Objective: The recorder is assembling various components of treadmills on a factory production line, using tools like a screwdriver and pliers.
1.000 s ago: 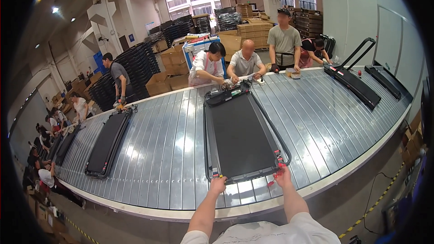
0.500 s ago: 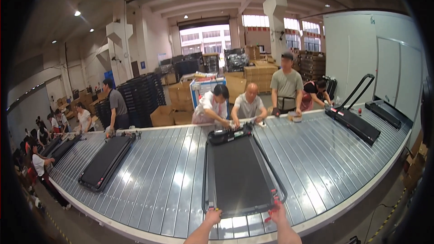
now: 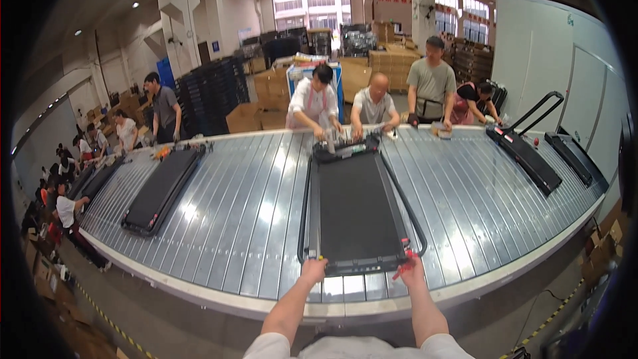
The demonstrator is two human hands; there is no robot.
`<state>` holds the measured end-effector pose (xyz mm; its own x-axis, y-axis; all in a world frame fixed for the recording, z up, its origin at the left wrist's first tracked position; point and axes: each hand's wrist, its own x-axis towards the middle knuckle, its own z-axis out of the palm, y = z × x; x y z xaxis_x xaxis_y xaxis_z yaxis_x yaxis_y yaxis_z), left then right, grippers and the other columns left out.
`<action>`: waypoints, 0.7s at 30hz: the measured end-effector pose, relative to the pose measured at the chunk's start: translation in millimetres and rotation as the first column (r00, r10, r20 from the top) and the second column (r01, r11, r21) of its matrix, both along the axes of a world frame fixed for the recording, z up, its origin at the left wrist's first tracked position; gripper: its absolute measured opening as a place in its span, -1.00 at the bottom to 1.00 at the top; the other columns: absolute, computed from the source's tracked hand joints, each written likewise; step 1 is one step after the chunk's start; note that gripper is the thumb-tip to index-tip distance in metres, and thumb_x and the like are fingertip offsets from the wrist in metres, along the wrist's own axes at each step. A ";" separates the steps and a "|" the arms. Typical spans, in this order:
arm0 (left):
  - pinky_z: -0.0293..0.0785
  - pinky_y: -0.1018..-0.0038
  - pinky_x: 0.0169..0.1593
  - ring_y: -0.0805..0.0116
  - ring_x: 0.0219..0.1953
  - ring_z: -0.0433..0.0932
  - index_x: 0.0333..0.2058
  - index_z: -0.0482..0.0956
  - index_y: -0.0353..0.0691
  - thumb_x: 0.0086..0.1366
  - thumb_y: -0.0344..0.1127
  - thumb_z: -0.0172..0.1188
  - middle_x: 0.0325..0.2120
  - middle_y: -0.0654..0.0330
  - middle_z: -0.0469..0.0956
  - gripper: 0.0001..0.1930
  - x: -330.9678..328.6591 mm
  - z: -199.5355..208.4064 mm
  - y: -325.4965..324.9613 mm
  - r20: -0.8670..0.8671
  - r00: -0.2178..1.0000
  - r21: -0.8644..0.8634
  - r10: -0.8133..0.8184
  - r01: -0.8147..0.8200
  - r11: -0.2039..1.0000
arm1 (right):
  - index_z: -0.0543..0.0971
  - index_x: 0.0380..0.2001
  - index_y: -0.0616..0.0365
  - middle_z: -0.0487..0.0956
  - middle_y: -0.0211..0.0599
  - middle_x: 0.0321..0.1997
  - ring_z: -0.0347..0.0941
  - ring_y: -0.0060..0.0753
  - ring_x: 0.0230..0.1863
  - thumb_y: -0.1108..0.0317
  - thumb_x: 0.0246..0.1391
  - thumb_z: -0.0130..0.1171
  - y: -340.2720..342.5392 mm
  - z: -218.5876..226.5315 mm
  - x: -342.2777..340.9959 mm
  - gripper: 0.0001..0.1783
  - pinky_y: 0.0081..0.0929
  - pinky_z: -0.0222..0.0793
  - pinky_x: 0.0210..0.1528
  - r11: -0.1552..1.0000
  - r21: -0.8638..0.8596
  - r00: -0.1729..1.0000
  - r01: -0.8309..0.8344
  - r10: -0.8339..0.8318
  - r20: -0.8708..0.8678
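A black treadmill lies flat before me, its bent tube frame running down both sides of the belt. My left hand is closed at its near left corner, next to a small yellow part. At the near right corner, my right hand has its fingers closed around a red piece that sticks out toward the treadmill's end bar. Another small red part sits on the frame just above that hand. Exact fingertip contact is too small to make out.
The treadmill rests on a metal slatted conveyor with a pale near edge. Across it, two persons work at the treadmill's far end, and another person stands beside them. More treadmills lie left and right. Cartons and stacked black frames fill the background.
My view has tipped downward, so the treadmill and conveyor appear higher and more of my arms shows. Both hands stay at the near corners. The persons opposite have shifted their posture slightly.
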<state>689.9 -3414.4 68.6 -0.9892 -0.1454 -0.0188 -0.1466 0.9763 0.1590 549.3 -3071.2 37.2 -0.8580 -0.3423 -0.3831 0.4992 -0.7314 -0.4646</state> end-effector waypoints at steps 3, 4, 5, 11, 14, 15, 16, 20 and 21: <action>0.44 0.17 -0.25 0.06 -0.35 0.56 -0.24 0.55 -0.04 -0.02 -0.34 0.13 -0.48 0.07 0.58 -0.71 22.2 1.3 1.9 -0.089 0.995 -0.001 -0.044 0.044 0.999 | 0.49 -0.39 0.06 0.49 -0.37 -0.45 0.38 -0.37 -0.41 0.22 0.03 0.00 1.4 18.8 25.8 -0.82 -0.40 0.33 -0.42 1.000 0.008 0.997 0.028 -0.028 0.072; 0.44 0.17 -0.25 0.06 -0.35 0.56 -0.24 0.55 -0.04 -0.02 -0.34 0.13 -0.48 0.07 0.58 -0.71 29.0 3.3 6.3 -0.074 0.996 0.012 -0.047 0.048 0.999 | 0.49 -0.39 0.06 0.49 -0.36 -0.45 0.38 -0.37 -0.40 0.23 0.03 0.00 8.1 17.8 31.5 -0.82 -0.41 0.33 -0.42 0.999 0.015 0.997 0.030 -0.031 0.071; 0.43 0.17 -0.26 0.06 -0.37 0.56 -0.22 0.53 -0.05 -0.05 -0.36 0.15 -0.50 0.07 0.57 -0.68 26.1 13.2 5.8 -0.105 0.993 0.010 -0.051 0.052 0.999 | 0.49 -0.38 0.07 0.49 -0.36 -0.45 0.38 -0.37 -0.40 0.24 0.03 -0.01 7.5 23.6 24.5 -0.83 -0.41 0.34 -0.42 0.999 0.011 0.998 0.031 -0.031 0.048; 0.35 0.24 -0.29 0.07 -0.39 0.53 -0.13 0.47 -0.11 -0.07 -0.45 0.14 -0.53 0.03 0.54 -0.57 40.6 153.7 9.7 -0.220 0.969 0.049 -0.113 0.126 0.991 | 0.49 -0.32 0.11 0.50 -0.36 -0.36 0.42 -0.34 -0.41 0.38 0.03 -0.03 22.1 131.2 35.6 -0.84 -0.42 0.41 -0.39 0.993 -0.088 0.997 0.078 -0.078 0.008; 0.33 0.26 -0.29 0.13 -0.42 0.47 -0.10 0.44 -0.09 -0.04 -0.39 0.16 -0.54 0.07 0.46 -0.57 3.2 240.8 -12.5 -0.543 0.789 -0.290 -0.287 0.145 0.946 | 0.53 -0.32 0.14 0.55 -0.28 -0.32 0.47 -0.27 -0.28 0.34 0.06 -0.06 0.6 228.9 1.2 -0.80 -0.35 0.48 -0.30 0.966 -0.246 0.959 0.079 -0.141 -0.246; 0.32 0.27 -0.29 0.16 -0.42 0.45 -0.09 0.44 -0.07 -0.03 -0.37 0.16 -0.54 0.09 0.44 -0.57 -15.6 268.2 -27.1 -0.637 0.682 -0.431 -0.360 0.073 0.900 | 0.52 -0.30 0.15 0.55 -0.28 -0.27 0.47 -0.25 -0.17 0.34 0.09 -0.08 -12.1 253.5 -17.6 -0.79 -0.31 0.49 -0.24 0.947 -0.321 0.933 0.010 -0.125 -0.339; 0.29 0.27 -0.31 0.22 -0.39 0.46 -0.11 0.44 -0.06 -0.01 -0.39 0.13 -0.54 0.14 0.45 -0.60 -40.7 295.0 -38.4 -0.702 0.594 -0.491 -0.392 -0.005 0.871 | 0.50 -0.25 0.15 0.54 -0.25 -0.17 0.44 -0.24 -0.08 0.34 0.11 -0.10 -23.9 277.9 -33.7 -0.77 -0.31 0.48 -0.21 0.949 -0.314 0.883 -0.010 -0.139 -0.448; 0.30 0.26 -0.34 0.20 -0.38 0.47 -0.18 0.43 -0.07 0.04 -0.42 0.06 -0.54 0.19 0.46 -0.70 -119.9 377.1 -63.0 -0.825 0.523 -0.359 -0.213 -0.196 0.913 | 0.46 -0.12 0.16 0.43 -0.16 0.11 0.36 -0.26 0.10 0.29 0.15 -0.12 -86.4 314.9 -79.4 -0.71 -0.33 0.44 -0.17 0.964 -0.177 0.664 0.200 -0.266 -0.699; 0.31 0.26 -0.35 0.19 -0.37 0.48 -0.20 0.43 -0.07 0.03 -0.43 0.07 -0.54 0.18 0.46 -0.70 -139.2 391.6 -71.9 -0.860 0.470 -0.351 -0.201 -0.256 0.901 | 0.46 -0.10 0.13 0.44 -0.21 0.08 0.43 -0.33 -0.03 0.27 0.15 -0.09 -104.4 309.2 -90.0 -0.70 -0.40 0.44 -0.23 0.978 -0.080 0.686 0.192 -0.192 -0.702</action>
<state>550.7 -3486.3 460.2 -0.4433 0.0609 0.8943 -0.1845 0.9701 -0.1575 459.2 -3175.5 346.4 -0.9232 -0.1394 0.3581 -0.1239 -0.7741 -0.6208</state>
